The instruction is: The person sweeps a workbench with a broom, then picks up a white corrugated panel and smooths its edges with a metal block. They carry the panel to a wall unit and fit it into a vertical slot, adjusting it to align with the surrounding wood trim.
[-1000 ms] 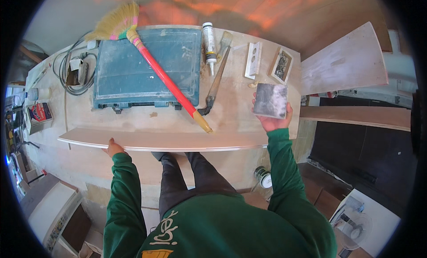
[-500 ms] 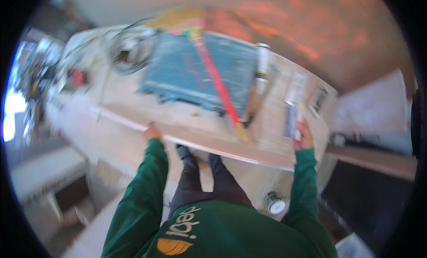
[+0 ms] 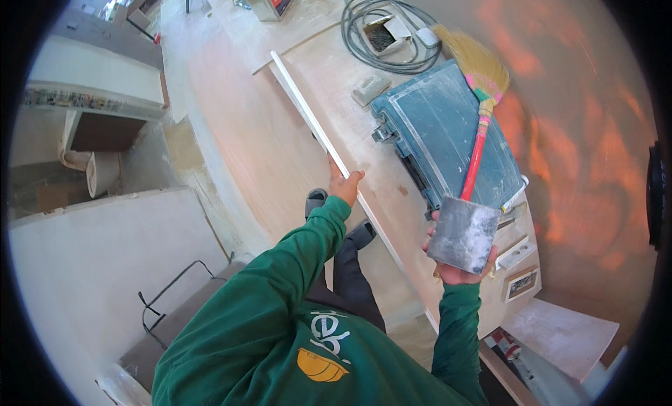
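My left hand (image 3: 344, 185) grips a long, narrow board with a white edge (image 3: 308, 112), its thumb over the top and a finger stretched along the side. The board runs diagonally along the near side of the pale worktop. In my right hand (image 3: 462, 274) is a sanding block (image 3: 463, 234), its flat grey face turned up and patched with white dust. Fingertips show at its left side, and the palm is hidden under it. The block is raised over the worktop, apart from the board.
Beyond the board lies a dusty blue tool case (image 3: 448, 126) with a red-handled broom (image 3: 477, 150) across it. A coiled cable (image 3: 353, 45) surrounds a small open box (image 3: 381, 36). A grey dusty block (image 3: 371, 89) and a framed piece (image 3: 521, 285) rest on the worktop.
My view has swung round to the left, so the board now slants steeply. My right hand has turned the sanding block face up; my left hand stays on the board.
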A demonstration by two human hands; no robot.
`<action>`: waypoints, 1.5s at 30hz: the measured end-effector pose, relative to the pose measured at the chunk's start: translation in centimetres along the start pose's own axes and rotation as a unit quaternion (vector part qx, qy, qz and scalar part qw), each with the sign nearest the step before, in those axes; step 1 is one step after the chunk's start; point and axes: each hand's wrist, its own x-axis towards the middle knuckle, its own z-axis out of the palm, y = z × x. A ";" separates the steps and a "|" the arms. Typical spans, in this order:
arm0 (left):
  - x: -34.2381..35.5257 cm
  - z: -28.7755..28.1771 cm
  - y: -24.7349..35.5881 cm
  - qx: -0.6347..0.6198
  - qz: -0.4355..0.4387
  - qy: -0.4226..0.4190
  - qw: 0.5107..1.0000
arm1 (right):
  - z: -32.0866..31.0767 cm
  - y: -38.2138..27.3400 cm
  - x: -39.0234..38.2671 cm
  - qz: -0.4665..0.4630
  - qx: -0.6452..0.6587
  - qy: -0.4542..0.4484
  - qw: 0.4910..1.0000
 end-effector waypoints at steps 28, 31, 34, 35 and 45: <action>1.0 -1.1 2.5 0.196 0.131 -0.120 0.964 | 11.2 7.7 16.9 0.096 -0.156 0.007 0.983; 1.1 -1.3 2.3 0.176 0.142 -0.123 0.966 | 11.4 8.4 17.8 0.107 -0.169 -0.004 0.980; 1.1 -1.7 2.7 0.175 0.138 -0.131 0.966 | 11.7 8.8 18.2 0.113 -0.169 -0.011 0.979; 1.0 -1.7 2.7 0.178 0.134 -0.133 0.966 | 11.5 8.8 18.3 0.116 -0.172 -0.016 0.978; 0.9 -1.8 2.9 0.158 0.142 -0.125 0.969 | 10.3 9.0 18.9 0.119 -0.228 0.004 0.966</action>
